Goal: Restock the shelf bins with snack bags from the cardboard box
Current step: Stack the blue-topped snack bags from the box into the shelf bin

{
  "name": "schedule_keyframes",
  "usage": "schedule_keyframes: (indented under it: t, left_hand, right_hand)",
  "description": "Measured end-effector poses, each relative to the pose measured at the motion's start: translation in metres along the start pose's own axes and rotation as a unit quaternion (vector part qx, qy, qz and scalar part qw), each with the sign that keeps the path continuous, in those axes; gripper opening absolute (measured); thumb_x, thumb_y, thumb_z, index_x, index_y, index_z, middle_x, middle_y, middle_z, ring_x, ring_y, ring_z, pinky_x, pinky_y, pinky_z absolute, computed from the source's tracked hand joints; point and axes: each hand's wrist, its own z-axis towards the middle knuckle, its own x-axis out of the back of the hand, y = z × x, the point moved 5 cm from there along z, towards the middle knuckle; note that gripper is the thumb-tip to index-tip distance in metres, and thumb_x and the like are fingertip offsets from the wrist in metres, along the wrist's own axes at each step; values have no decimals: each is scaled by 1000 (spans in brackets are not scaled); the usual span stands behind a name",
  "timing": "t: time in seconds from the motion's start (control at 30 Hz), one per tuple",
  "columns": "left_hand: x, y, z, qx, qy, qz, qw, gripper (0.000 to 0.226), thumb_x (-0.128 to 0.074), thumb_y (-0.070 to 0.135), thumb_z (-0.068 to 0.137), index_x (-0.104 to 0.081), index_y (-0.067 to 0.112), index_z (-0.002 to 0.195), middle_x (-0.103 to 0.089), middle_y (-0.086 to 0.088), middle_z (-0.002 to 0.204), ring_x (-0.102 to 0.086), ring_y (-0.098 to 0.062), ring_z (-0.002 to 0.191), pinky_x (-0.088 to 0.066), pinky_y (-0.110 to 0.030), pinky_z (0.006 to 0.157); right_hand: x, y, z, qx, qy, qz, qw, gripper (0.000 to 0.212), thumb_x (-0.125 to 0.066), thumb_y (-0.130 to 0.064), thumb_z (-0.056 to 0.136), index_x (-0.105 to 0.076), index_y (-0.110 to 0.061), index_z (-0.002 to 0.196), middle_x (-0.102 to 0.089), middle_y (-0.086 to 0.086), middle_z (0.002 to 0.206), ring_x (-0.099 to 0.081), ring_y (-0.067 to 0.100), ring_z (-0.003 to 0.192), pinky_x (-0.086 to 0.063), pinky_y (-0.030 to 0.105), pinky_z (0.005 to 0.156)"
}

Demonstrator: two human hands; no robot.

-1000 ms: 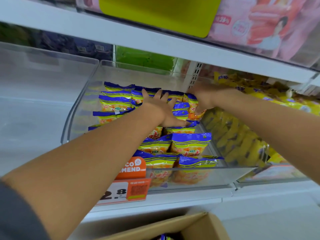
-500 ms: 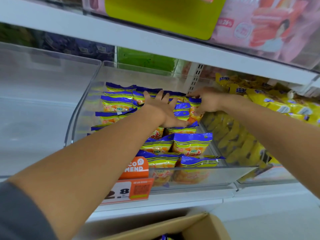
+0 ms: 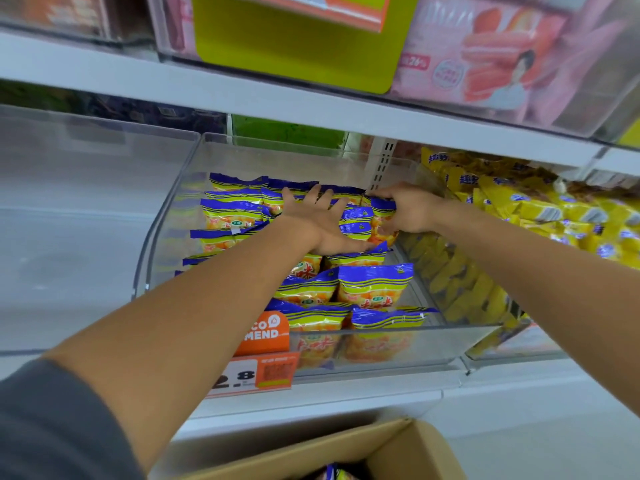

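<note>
Up on the middle shelf, both hands are deep in the clear bin [image 3: 162, 244]; the left hand [image 3: 317, 225] lies palm-down on the bags [image 3: 372, 287] near the back, fingers spread flat and pressing on the blue-and-yellow tops; the right hand [image 3: 410, 213] sits just beside it at the bin's rear right corner, fingers curled over the blue top edge of one bag [image 3: 381, 211] and gripping it, though it may have a second one tucked under, hard to tell from this angle; the bags fill the bin in overlapping rows from the back wall to the front lip; an orange price tag [image 3: 258, 370] hangs at the front; the next bin [image 3: 519, 344] on the right is heaped with yellow packets; down below, the box [image 3: 398, 452] stands open, a spare bag [image 3: 334, 474] just showing inside.
</note>
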Motion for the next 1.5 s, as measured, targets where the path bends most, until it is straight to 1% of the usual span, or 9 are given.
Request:
schedule_keyframes:
  t: [0.33, 0.47, 0.57, 0.73, 0.9, 1.17, 1.3, 1.4, 1.5]
  left_hand:
    - [17, -6, -21, -34, 16, -95, 995, 101, -44, 85, 74, -7, 37, 156, 6, 1, 165, 10, -20, 151, 8, -59, 116]
    - [23, -2, -57, -27, 66, -144, 987, 87, -56, 74, 79, -32, 31, 151, -22, -3, 161, -21, -25, 148, -22, -50, 118]
    - [36, 5, -99, -19, 169, -206, 964, 44, -66, 59, 82, -64, 24, 109, -66, -3, 115, -57, -23, 111, -49, -40, 91]
    - [41, 30, -191, 18, 248, -270, 930, 14, -64, 35, 86, -59, 26, 77, -57, 10, 75, -58, -18, 81, -43, -31, 65]
    - [-30, 40, -259, 53, 137, -339, 929, 20, -69, 32, 85, -57, 25, 70, -53, 12, 71, -61, -20, 82, -47, -34, 68]
    - [-193, 22, -338, 109, -94, -305, 941, 33, -64, 38, 92, -72, 7, 88, -71, -3, 95, -67, -22, 87, -55, -38, 78]
    - [-249, -3, -366, 140, -128, -325, 926, 21, -66, 34, 91, -69, 13, 87, -65, 6, 98, -61, -11, 92, -49, -24, 72]
    - [-270, -17, -382, 183, -106, -370, 905, 11, -68, 28, 91, -66, 19, 85, -63, 6, 91, -60, -12, 92, -42, -21, 69]
    - [-286, -22, -390, 211, -99, -399, 887, 8, -68, 27, 90, -65, 21, 86, -63, 6, 93, -59, -10, 92, -44, -23, 75]
  right_hand:
    - [5, -1, -50, 10, 129, 149, 980, 49, -72, -16, 86, -59, -18, 133, -55, 6, 137, -53, 20, 125, -41, 33, 107]
    - [15, -19, -99, 20, 205, 192, 960, 22, -68, -11, 86, -71, -10, 108, -70, 4, 96, -63, 18, 89, -49, 31, 86]
    - [14, -35, -141, 14, 246, 232, 941, 12, -64, -4, 82, -71, -12, 88, -54, -13, 63, -53, 9, 62, -43, 25, 68]
    - [-14, -67, -214, 9, 255, 286, 924, 14, -64, -3, 77, -68, -16, 79, -50, -14, 59, -45, 1, 53, -41, 24, 65]
    - [-71, -100, -281, 38, 142, 284, 948, 12, -64, -2, 79, -66, -14, 77, -58, -7, 65, -47, 3, 56, -42, 24, 60]
    - [-214, -124, -349, 41, -119, 227, 966, 16, -64, -15, 88, -70, -19, 103, -67, -3, 102, -62, 15, 95, -51, 29, 82]
    - [-295, -116, -369, -13, -259, 254, 932, 26, -62, -16, 92, -63, -13, 118, -61, 2, 114, -57, 16, 108, -48, 26, 87]
    - [-336, -119, -366, -61, -287, 278, 915, 43, -63, -29, 93, -56, -9, 131, -57, 6, 130, -53, 22, 121, -45, 30, 98]
    - [-362, -139, -356, -148, -290, 368, 871, 54, -65, -41, 90, -56, -7, 130, -63, 8, 123, -59, 25, 114, -48, 37, 99]
